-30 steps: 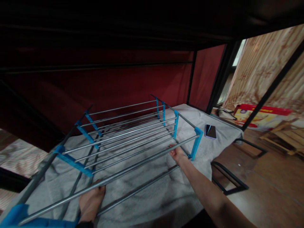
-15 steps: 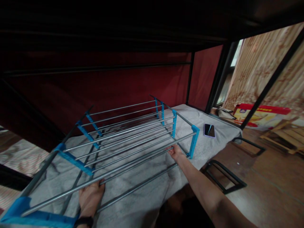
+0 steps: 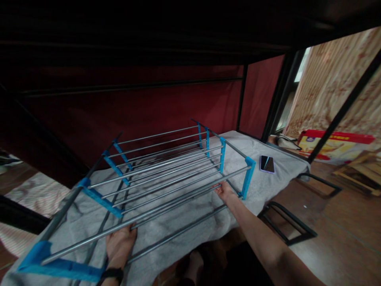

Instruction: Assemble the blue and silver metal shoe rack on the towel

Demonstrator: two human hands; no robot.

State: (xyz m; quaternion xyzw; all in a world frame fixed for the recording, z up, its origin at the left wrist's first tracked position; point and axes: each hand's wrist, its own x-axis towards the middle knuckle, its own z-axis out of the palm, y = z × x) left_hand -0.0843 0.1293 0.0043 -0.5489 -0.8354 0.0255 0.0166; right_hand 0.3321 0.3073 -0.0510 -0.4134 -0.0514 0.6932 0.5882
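Observation:
A rack of grey metal rods with blue plastic side brackets [image 3: 245,178] lies on a grey blanket [image 3: 196,226]. Near its front left, my left hand [image 3: 120,243], with a dark band at the wrist, is closed on a thin metal rod below the thicker front bar [image 3: 98,237]. My right hand [image 3: 224,192] grips the right end of that same rod, just inside the front right bracket. The fingers of both hands are partly hidden behind the rods.
A phone [image 3: 267,164] rests on the blanket, right of the rack. Black metal bed framing surrounds and overhangs the space, with a dark red panel [image 3: 166,107] behind. Black ladder steps [image 3: 290,224] stick out at right. Farther right are a red and yellow box [image 3: 330,145] and a wooden crate [image 3: 360,174].
The view has turned slightly left, so everything appears a little farther right. Both hands keep their hold on the rod, and the rack looks the same.

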